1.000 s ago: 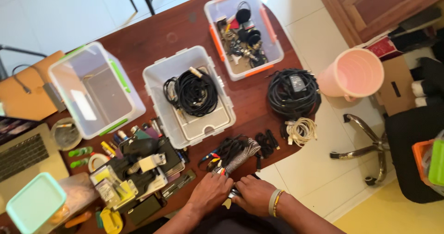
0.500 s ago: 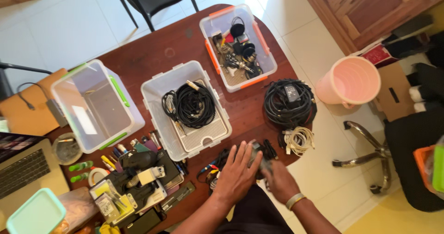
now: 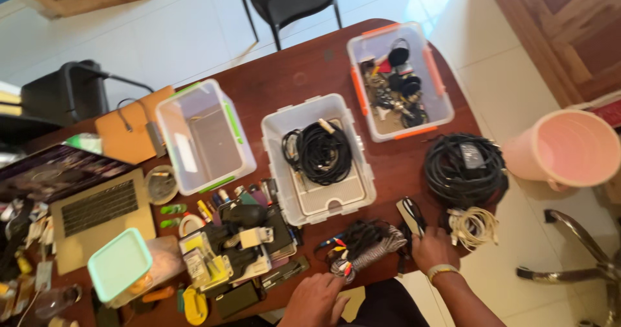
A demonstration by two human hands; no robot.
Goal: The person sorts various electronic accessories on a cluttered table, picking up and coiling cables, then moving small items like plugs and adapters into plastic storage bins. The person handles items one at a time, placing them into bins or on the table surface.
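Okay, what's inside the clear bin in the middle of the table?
The middle clear bin holds a coil of black cable with a metal plug end, lying on a pale ridged insert. What the coil covers cannot be seen.

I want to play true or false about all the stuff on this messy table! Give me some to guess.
1. The right hand holds a small black gadget. True.
2. The middle clear bin is empty. False: a coil of black cable lies in it.
3. The pink bucket stands on the table. False: it stands on the floor beside it.
4. The white cable lies next to the big black cable pile. True.
5. The left hand is lifting the laptop. False: it rests at the table's near edge.
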